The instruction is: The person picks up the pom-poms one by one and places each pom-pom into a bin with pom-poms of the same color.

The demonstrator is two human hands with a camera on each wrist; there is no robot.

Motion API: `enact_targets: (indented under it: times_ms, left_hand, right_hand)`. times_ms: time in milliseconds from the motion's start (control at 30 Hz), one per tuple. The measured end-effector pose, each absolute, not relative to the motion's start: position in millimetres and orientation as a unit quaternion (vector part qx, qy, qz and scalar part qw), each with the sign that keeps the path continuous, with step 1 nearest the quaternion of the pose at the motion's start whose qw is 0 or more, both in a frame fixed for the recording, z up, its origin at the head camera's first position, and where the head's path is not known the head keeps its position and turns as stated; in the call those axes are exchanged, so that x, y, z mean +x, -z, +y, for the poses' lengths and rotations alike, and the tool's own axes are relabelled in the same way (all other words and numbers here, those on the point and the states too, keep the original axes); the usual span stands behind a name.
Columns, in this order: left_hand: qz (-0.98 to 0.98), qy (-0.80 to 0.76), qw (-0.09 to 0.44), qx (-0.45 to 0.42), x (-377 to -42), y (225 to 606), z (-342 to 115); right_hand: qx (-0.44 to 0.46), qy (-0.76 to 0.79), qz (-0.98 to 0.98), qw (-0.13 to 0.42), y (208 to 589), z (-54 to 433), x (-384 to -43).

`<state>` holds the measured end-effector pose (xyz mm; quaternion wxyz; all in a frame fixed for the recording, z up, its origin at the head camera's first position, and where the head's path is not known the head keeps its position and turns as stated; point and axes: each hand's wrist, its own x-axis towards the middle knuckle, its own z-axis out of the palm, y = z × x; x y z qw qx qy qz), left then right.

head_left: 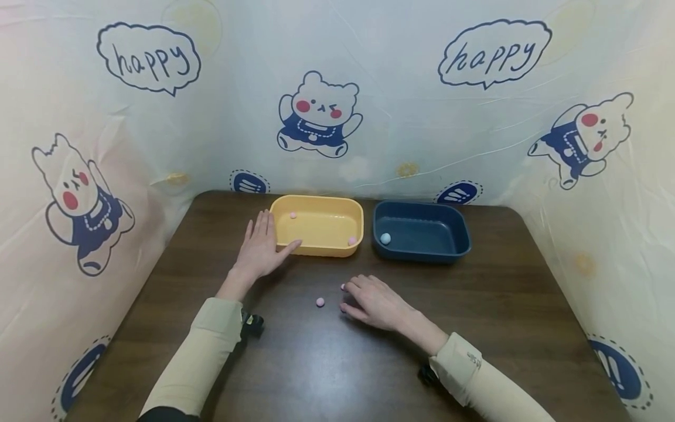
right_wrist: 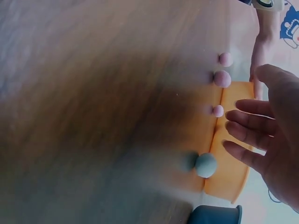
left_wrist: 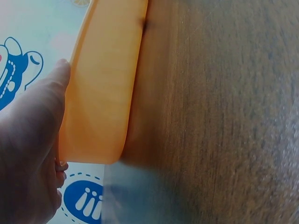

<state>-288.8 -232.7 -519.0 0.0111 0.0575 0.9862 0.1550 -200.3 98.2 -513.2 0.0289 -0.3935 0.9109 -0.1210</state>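
Note:
My left hand [head_left: 259, 246] rests against the left end of the yellow bin [head_left: 316, 251], fingers straight and thumb [left_wrist: 60, 72] along the rim. Two small pink balls lie inside this bin, one at the back left [head_left: 293, 215] and one at the front right [head_left: 352, 241]. My right hand [head_left: 377, 303] hovers over the table with fingers loosely bent, holding nothing. Near it in the right wrist view are three pink balls, the middle one [right_wrist: 222, 79] largest in view, and a blue-grey ball [right_wrist: 206, 165]. From the head view, the hand hides that blue-grey ball.
A dark blue bin [head_left: 422, 256] stands right of the yellow one, with a light blue ball [head_left: 385, 238] in its front left corner. Both bins sit towards the back of the brown wooden table [head_left: 295, 375]. A printed cloth [head_left: 401, 129] hangs behind and at both sides.

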Motion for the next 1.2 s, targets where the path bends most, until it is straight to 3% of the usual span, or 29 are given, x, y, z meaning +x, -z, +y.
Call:
enact_targets:
  times_ms: [300,1200]
  left_hand:
    - [0.987,-0.152,0.010,0.059,-289,518,-232]
    - [0.986,-0.158,0.015,0.054,-286,517,-233]
  right_hand:
    - [-0.387,0.109,0.912,0.085,516,99,-200]
    - [-0.421,0.080,0.903,0.034,524,90,-195]
